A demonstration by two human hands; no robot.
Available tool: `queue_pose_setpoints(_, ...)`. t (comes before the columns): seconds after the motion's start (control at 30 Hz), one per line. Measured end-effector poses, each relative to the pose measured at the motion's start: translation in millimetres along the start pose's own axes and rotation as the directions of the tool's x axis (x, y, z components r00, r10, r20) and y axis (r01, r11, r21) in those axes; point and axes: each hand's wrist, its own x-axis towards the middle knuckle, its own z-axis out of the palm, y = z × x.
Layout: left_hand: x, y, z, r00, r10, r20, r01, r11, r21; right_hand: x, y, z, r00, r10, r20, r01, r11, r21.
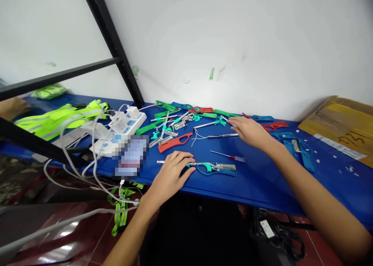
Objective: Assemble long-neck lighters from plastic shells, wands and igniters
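Note:
My left hand (175, 173) lies over the neck of an opened long-nosed lighter (230, 172) near the table's front edge, thumb and fingers closed around it. The lighter has a blue half-shell, a teal trigger and a clear fuel tank; its metal tip sticks out left of the hand. My right hand (250, 133) reaches to the pile at the back, fingers stretched and apart, over a thin metal rod by a teal trigger (222, 120). A second metal tube (224, 136) with white wires lies below its fingertips. Between the hands rests a screwdriver (230, 156) with a red and clear handle.
Green, blue and red lighter shells (175, 142) and inner parts lie heaped by the wall. Left are a pixelated phone (132, 157), a white power strip (128, 130) with cables, and reflective vests (55, 120). A cardboard box (340, 126) stands right. Another person's hand (14, 107) shows far left.

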Motion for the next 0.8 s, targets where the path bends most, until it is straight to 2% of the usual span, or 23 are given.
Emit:
queue_pose_setpoints(0.07, -1, -1, 1.3, 1.000, -0.001, -0.009, 0.001, 1.000, 0.000, 23, 26, 7, 0.995, 0.091, 0.032, -0.090, 0.996, -0.016)
queue_pose_setpoints(0.17, -1, -3, 3.3, 1.000, -0.003, -0.021, 0.003, 1.000, 0.004, 53, 44, 20, 0.979, 0.195, 0.062, -0.193, 0.981, -0.035)
queue_pose_setpoints(0.33, -2, -3, 3.9, 1.000, -0.005, -0.025, 0.006, 1.000, 0.008, 97, 45, 40, 0.945, 0.304, 0.117, -0.295, 0.951, -0.089)
queue_pose_setpoints(0.43, -2, -3, 3.2, 1.000, -0.008, -0.018, 0.008, 1.000, 0.006, 112, 44, 46, 0.922, 0.348, 0.172, -0.330, 0.936, -0.125)
queue_pose_setpoints(0.57, -2, -3, 3.0, 1.000, -0.004, -0.024, 0.004, 1.000, 0.002, 108, 45, 48, 0.913, 0.356, 0.200, -0.328, 0.931, -0.159)
queue_pose_setpoints(0.8, -1, -2, 3.4, 1.000, -0.011, -0.027, 0.011, 1.000, 0.019, 65, 40, 40, 0.916, 0.379, 0.133, -0.338, 0.906, -0.255)
